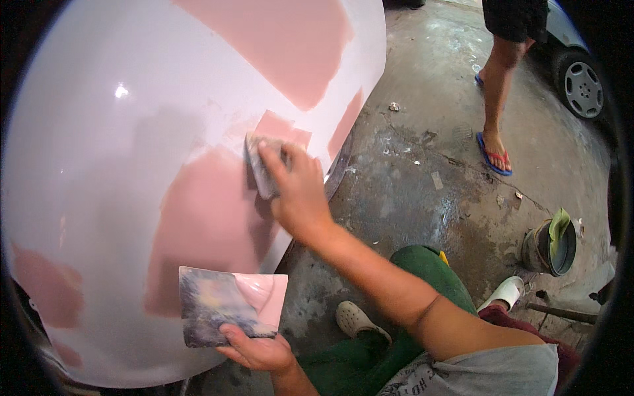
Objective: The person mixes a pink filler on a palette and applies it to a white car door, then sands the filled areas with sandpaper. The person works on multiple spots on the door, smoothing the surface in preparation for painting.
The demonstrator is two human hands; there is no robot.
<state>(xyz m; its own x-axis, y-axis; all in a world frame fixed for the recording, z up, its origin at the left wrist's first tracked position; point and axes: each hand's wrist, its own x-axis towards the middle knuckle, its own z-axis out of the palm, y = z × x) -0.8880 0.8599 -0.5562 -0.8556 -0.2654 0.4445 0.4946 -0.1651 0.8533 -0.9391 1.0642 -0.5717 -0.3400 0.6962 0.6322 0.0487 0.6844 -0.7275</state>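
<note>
A white car panel, likely a hood, fills the left side and carries several patches of pink body filler. Pinched in my right hand is a smeared, flat putty spreader, tilted against the panel beside a small fresh-looking pink patch. Low in front of the panel, my left hand grips a stained mixing board by its lower edge, thumb on top. Pink putty lies over the board's right part.
A dark bucket with a yellow-green piece over its rim stands at the right. Another person's leg in a blue flip-flop is at the upper right, near a car wheel. Small debris dots the stained concrete floor.
</note>
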